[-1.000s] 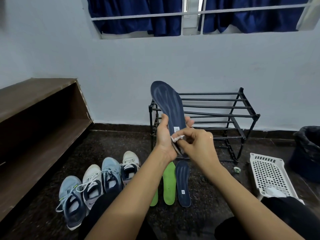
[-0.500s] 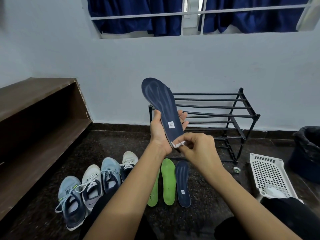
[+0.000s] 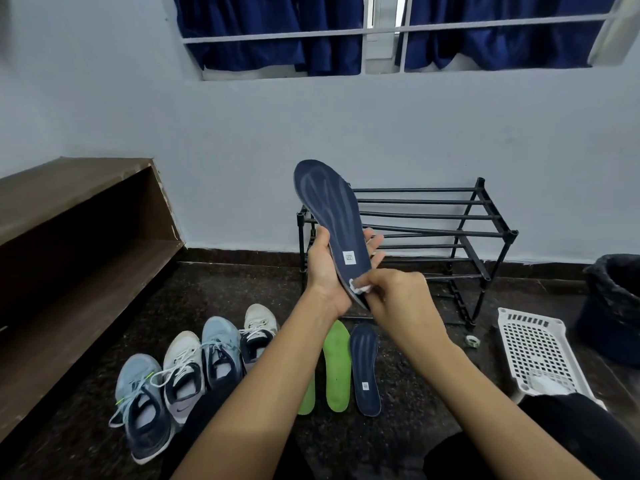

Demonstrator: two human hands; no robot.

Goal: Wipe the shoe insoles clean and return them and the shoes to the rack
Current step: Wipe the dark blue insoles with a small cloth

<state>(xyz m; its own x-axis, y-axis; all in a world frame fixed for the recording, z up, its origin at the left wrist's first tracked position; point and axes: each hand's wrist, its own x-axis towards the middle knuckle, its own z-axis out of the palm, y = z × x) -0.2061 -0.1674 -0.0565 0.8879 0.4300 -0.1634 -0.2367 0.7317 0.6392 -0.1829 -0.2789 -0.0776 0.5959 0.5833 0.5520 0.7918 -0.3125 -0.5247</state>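
Left grip (image 3: 327, 271) is wrapped round the heel half of a navy insole (image 3: 329, 206), toe end up. Right grip (image 3: 398, 296) pinches a small white wipe (image 3: 361, 289) vs. that insole's heel. Below, on the floor (image 3: 415, 427), we see green insoles (image 3: 337, 368) & a 2nd navy insole (image 3: 365, 370). Four sneakers (image 3: 181, 368) sit in a row to the left, w/ the black shoe rack (image 3: 433, 233) behind.

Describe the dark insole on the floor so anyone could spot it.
Start at the black metal rack against the wall. On the floor before it lie three insoles. It is the rightmost: the navy insole, white-labelled, beside two green insoles.
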